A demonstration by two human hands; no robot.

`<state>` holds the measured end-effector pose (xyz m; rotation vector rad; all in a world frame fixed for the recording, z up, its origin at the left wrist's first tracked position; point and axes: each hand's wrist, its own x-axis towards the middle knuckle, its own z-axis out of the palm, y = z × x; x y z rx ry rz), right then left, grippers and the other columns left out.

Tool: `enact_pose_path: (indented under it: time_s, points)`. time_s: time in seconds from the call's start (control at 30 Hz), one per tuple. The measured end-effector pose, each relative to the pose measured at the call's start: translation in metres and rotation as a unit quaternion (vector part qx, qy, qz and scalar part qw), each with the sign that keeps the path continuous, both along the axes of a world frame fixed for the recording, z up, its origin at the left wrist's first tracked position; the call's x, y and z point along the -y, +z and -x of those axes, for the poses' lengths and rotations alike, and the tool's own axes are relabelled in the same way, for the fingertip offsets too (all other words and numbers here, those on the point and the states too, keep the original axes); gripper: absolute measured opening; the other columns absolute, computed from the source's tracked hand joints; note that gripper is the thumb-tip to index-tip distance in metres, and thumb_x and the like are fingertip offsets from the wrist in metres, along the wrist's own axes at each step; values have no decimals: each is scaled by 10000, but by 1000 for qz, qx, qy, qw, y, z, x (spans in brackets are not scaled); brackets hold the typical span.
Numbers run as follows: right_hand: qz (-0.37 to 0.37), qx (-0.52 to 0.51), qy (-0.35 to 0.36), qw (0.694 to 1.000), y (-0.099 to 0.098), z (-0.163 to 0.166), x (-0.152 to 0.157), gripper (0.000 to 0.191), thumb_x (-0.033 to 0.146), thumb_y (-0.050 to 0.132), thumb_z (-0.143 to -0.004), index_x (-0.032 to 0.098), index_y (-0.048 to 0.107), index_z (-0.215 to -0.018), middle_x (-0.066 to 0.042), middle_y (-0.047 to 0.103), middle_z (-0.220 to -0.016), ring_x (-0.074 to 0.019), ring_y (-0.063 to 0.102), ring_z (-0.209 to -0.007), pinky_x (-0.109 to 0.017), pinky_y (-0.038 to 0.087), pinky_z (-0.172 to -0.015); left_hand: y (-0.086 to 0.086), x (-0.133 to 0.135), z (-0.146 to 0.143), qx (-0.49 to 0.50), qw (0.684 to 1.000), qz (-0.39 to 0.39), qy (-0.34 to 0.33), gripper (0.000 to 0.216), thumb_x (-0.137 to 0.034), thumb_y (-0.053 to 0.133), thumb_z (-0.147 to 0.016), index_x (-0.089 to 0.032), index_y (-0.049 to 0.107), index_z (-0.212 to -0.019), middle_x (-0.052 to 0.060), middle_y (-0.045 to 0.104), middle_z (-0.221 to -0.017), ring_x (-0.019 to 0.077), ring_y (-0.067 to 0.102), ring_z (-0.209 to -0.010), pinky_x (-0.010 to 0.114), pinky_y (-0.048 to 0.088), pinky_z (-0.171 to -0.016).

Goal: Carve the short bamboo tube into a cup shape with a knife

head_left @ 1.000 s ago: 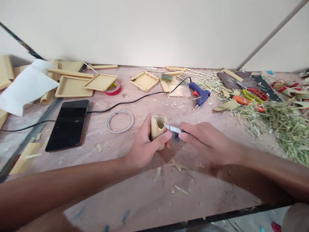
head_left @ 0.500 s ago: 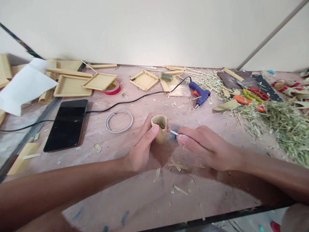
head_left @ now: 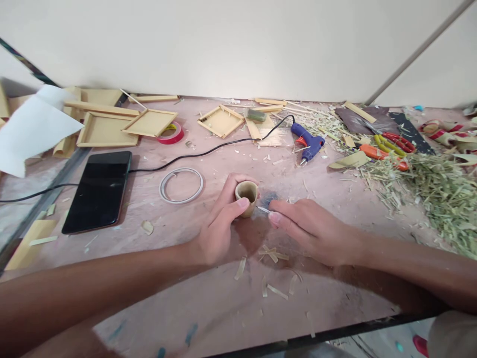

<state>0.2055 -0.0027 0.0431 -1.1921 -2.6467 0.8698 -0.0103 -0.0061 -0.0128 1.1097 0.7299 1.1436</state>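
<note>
My left hand (head_left: 219, 221) is wrapped round a small tan bamboo cup (head_left: 246, 192), its thumb on the near side of the rim. The cup's open mouth tips towards me, and its hollow inside shows. In a pinch, my right hand (head_left: 316, 228) grips a slim silver craft knife (head_left: 263, 209); most of its handle is hidden in the fingers. The blade's tip points left, at or very near the cup's right side; whether it touches I cannot tell. Thin pale strips (head_left: 274, 253) lie on the table just below the hands.
A glue gun (head_left: 307, 143) lies at back right, its cord running left behind a phone (head_left: 98, 191). A white tape roll (head_left: 181, 185) sits left of my hands. Scissors (head_left: 393, 144) and heaped shavings (head_left: 447, 199) are at right. Shallow frames (head_left: 221, 121) lie along the back.
The cup has tilted slightly, so its mouth looks rounder. My right hand and the knife have shifted slightly left and down. The whole view has moved a little.
</note>
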Motion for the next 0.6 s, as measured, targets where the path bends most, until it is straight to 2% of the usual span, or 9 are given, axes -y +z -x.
enact_pose_path:
  time_s: [0.17,0.37,0.6]
  points:
    - [-38,47,20,998,-4,1,3,396,338,267,-1186,177,605,-1058,1,595,-718,-177,478,-612,-338,195,-623,-6,1,4,-34,999,-28,-10,186,-369,586,-1021,-251,613,-1162,23,570,-1098,213,464,-929,374,368,-839]
    - [-100,173,53,978,5,7,8,283,282,335,-1147,169,594,-1129,-59,730,-865,-184,447,-517,-385,93,-573,-7,1,4,-53,997,-51,-10,172,-358,567,-1009,-250,607,-1137,22,553,-1072,222,457,-927,390,355,-858]
    - [-181,232,25,955,8,6,16,201,276,438,-1114,187,604,-1043,1,641,-606,-191,480,-436,-368,103,-532,-5,-2,6,-71,995,-61,-18,153,-337,568,-973,-240,593,-1089,28,545,-1053,232,453,-923,398,360,-848]
